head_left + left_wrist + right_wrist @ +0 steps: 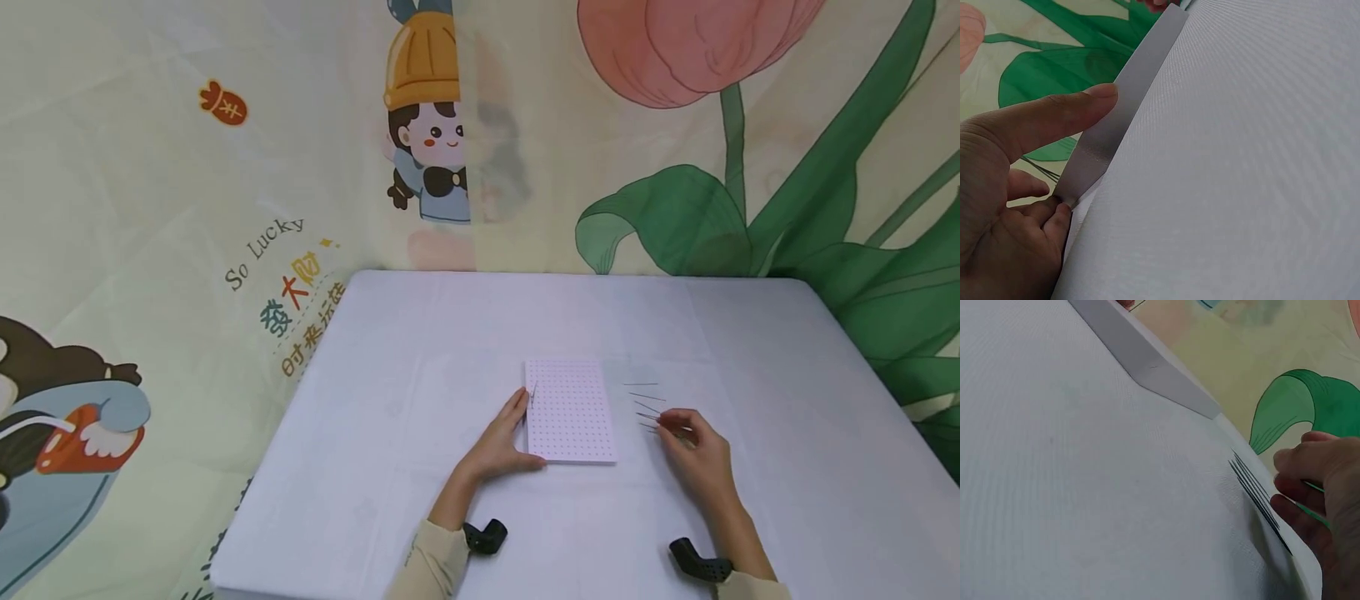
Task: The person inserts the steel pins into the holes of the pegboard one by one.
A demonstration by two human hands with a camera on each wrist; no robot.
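A white board (pixel 572 412) with rows of small holes lies on the table. My left hand (pixel 498 446) grips its near left corner, the thumb along the near edge and the fingers at the left side; in the left wrist view the thumb (pixel 1079 112) lies against the board's side. A thin dark needle (pixel 533 393) stands in the board near the left fingertips. To the right of the board several thin dark needles (pixel 643 395) lie roughly in a row. My right hand (pixel 699 454) is over the nearest ones, thumb and index fingertips close together; whether they pinch one is unclear.
A white cloth covers the table (pixel 420 358). Behind it hangs a printed backdrop (pixel 525 125) with a tulip and cartoon figures. Black devices sit at both wrists, one by the left sleeve (pixel 431 558).
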